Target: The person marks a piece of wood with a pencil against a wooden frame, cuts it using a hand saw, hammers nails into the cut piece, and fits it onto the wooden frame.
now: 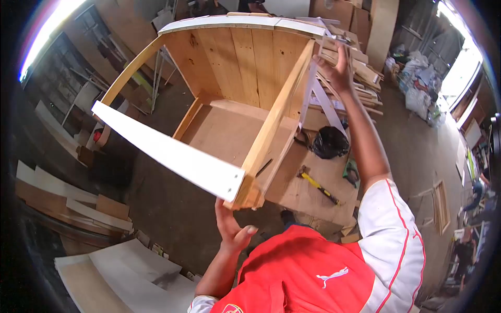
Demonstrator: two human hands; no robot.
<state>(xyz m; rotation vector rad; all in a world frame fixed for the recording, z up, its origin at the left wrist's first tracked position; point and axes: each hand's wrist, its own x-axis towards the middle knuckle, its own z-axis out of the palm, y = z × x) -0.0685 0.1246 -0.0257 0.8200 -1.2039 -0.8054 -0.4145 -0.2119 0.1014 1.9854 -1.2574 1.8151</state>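
A wooden cabinet frame with plank panels and a white front board stands tilted in front of me. My left hand is under its near lower corner, fingertips at the wood and thumb apart. My right hand reaches to the far right corner, its fingers spread beside the edge; their contact with the frame is partly unclear. Below, a yellow-handled hammer lies on a brown board, near a black plastic bag and a green-handled tool.
Stacked wood strips lie behind my right hand. White sheets and offcuts are at the lower left. Filled plastic bags stand at the right, a wooden frame lies on the floor, and people are partly visible at the far right.
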